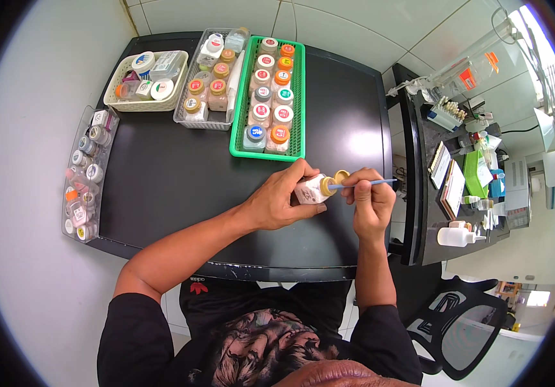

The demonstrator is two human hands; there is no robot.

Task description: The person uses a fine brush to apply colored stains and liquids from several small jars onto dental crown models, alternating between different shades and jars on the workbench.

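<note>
Centrally, small bottle (308,191): held just off the near right corner of the green basket (268,155), tilted, mouth toward the right; clear, squarish, with pinkish-white contents; dark marks on its side.
Left hand (281,200): thumb and fingers wrapped around the small bottle.
Right hand (373,200): fingers closed in a pinch on the light blue stick.
Light blue stick (382,182): near end of the green basket, tip at the small bottle's gold neck; how far inside, cannot tell.
Gold cap (341,175): just beside the neck and the right fingers; hinged or held, cannot tell.
Green basket: packed with 12 capped bottles in 2 columns of 6; caps white, orange, gold, grey and blue, mostly bearing round printed stickers.
Grey basket (201,123): just left of the green basket; filled with gold-capped and white-capped bottles, pinkish contents in several, red stickers on some lids, plus a folded white sheet.
Cream basket (145,105): farther left of the green basket; holding jars, among them a blue-and-white lid and a white lid with a small coloured print.
Clear tray (107,158): leftmost from the green basket; crowded with small jars and bottles, labels too small to read.
Squeeze bottle (456,237): well right of the green basket, on the side counter; white, translucent.
</note>
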